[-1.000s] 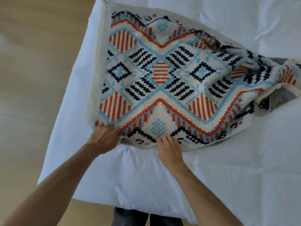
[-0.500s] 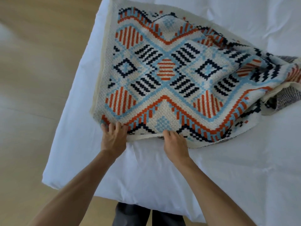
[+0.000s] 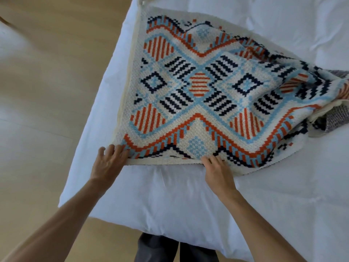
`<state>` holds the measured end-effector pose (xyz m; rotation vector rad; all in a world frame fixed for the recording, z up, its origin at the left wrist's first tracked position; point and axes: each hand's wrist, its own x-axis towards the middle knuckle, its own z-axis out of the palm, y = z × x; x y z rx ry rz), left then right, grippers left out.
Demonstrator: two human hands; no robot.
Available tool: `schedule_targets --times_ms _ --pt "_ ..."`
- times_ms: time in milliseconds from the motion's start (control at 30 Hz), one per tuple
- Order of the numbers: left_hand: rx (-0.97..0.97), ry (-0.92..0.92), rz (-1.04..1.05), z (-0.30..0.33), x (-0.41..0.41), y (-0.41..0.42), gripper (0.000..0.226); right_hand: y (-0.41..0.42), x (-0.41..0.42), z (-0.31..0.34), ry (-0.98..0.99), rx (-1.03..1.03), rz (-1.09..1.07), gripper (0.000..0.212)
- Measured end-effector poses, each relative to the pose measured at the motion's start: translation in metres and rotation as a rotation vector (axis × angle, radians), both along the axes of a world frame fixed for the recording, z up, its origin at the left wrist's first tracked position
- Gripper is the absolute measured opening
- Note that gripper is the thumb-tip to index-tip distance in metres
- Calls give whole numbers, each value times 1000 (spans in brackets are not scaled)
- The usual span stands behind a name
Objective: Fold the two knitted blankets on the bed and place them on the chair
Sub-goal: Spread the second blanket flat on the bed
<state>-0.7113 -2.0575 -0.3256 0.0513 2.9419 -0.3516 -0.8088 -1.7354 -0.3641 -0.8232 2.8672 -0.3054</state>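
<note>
On the bed (image 3: pixel 170 195), the knitted blanket (image 3: pixel 204 95) stretches lengthwise rightward from both hands (image 3: pixel 164 167)

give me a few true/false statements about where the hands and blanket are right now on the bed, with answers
1. Both hands are at the blanket's near edge. True: the left hand is at the near left corner and the right hand further along that edge.
2. The blanket lies on the wooden floor. False: it lies on the white bed.
3. The blanket's far right end is bunched up. True.
4. The blanket is plain grey. False: it is patterned in orange, light blue, dark navy and cream.
5. The blanket is already folded into a small neat square. False: it is still mostly spread out.
</note>
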Motion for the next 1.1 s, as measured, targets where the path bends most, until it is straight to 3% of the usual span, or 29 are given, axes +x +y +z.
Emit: schedule_targets --times_ms 167,400,500,633,767,833,900,967,1100 --pt "38 -2 -82 -4 18 -22 61 -2 6 -3 -26 -25 -27 33" --pt "-60 23 -121 -15 34 -55 35 -8 28 1 1 -123 64 20" --pt "-65 22 -114 -12 45 -71 26 1 34 -5 -42 -99 14 30" --pt "5 -163 6 -15 50 -54 55 -7 36 -3 -113 -72 19 38" --pt "75 -372 94 -30 39 -2 72 -19 34 0 -187 -66 22 30" --pt "20 -479 171 -27 28 20 67 -14 34 1 -226 -26 59 14" --pt "-89 -564 285 -23 16 35 54 -5 33 4 -397 53 90 33" --pt "-166 -623 359 -17 0 50 48 5 34 10 -530 79 119 37" --pt "-64 -605 361 -6 -39 87 49 32 31 38 -472 -16 16 39"
